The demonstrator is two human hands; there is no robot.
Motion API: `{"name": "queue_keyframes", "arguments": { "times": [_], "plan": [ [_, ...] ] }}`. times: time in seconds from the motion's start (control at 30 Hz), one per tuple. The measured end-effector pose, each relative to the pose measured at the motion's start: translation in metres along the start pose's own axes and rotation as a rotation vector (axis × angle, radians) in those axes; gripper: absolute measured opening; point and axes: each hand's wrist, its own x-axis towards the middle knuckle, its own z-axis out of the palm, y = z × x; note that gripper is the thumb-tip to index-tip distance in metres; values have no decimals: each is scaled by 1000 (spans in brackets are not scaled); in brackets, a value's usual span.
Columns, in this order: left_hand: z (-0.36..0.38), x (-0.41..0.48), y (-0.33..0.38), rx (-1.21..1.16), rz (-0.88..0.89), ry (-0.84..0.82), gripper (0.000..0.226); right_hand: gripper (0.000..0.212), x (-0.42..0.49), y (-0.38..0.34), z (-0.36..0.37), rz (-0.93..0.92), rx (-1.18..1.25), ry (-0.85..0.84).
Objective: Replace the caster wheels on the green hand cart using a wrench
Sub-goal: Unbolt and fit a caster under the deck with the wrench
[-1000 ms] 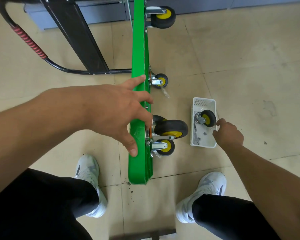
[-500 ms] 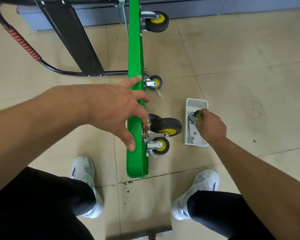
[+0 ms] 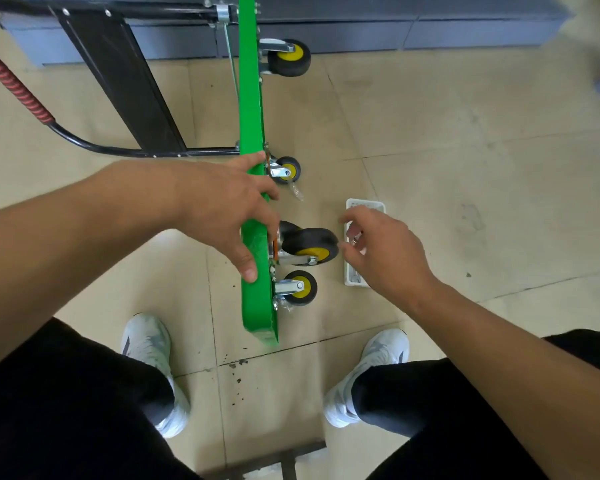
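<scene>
The green hand cart [image 3: 253,116] stands tipped on its long edge on the tiled floor [image 3: 465,161], with its underside facing right. The left hand [image 3: 219,206] holds the raised edge to steady it, its fingers [image 3: 269,195] hooked over the top and the thumb pressed on the near face.

Four black caster wheels with yellow hubs are bolted to the underside: one at the far end [image 3: 289,58], one mid-deck [image 3: 289,169] and two close together at the near end [image 3: 310,247] [image 3: 300,287]. A scrap of clear wrap hangs by the mid-deck one, so it may be new, though that is only a guess.

The right hand [image 3: 385,251] hovers between the upper near caster and a white plastic basket [image 3: 365,203] on the floor, fingers loosely bent. Something metallic glints by them, and I cannot tell whether they hold it. No wrench can be made out.

Every mount is filled and no wheel is off. How many have been swapped cannot be read; the upper near caster looks like the one in hand.
</scene>
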Motion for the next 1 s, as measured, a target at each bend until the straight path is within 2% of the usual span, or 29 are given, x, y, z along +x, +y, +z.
{"name": "queue_keyframes", "arguments": {
  "times": [0.17, 0.4, 0.6, 0.7, 0.83, 1.0],
  "plan": [
    [0, 0, 1, -54, 10, 5, 82, 26, -42, -33, 9, 93, 336, -28],
    [2, -2, 1, -129, -4, 24, 75, 8, -55, -51, 65, 490, 787, -195],
    [3, -2, -1, -144, -10, 33, 81, 22, -42, -73, 74, 697, 1153, -391],
    [3, -1, 0, -117, -3, 41, 83, 29, -34, -80, 77, 768, 1344, -418],
    [4, 0, -1, -104, 6, 54, 76, 30, -24, -82, 87, 842, 1449, -385],
    [4, 1, -1, -117, 5, 51, 69, 34, -26, -85, 98, 851, 1453, -336]
  ]
}}
